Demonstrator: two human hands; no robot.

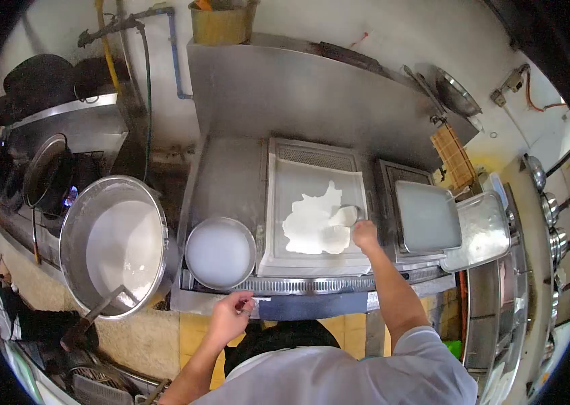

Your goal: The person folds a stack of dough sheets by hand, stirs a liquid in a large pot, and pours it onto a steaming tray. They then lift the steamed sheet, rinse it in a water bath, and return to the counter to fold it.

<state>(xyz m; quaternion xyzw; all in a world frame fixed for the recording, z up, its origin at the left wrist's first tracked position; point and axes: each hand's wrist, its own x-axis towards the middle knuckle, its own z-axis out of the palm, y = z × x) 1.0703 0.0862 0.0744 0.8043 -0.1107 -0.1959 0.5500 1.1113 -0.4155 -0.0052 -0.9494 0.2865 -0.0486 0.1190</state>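
Note:
White liquid (312,216) lies in an irregular patch on a pale cloth-lined flat tray (281,264) at the centre. My right hand (366,235) is closed round the handle of a white-coated ladle (344,217), whose bowl is over the patch. My left hand (232,314) is near the steel counter's front edge, fingers curled, below a round pan (221,254) of whitish liquid; whether it holds anything is too small to tell. At the left stands a big pot (123,243) of white liquid, with a wooden-handled scoop (106,307) leaning in it.
To the right are a square tray (428,216) of pale liquid and an empty-looking metal tray (484,233). A wok (49,172) sits by a lit flame (71,196) at the far left. A blue cloth (312,307) hangs on the counter's front edge.

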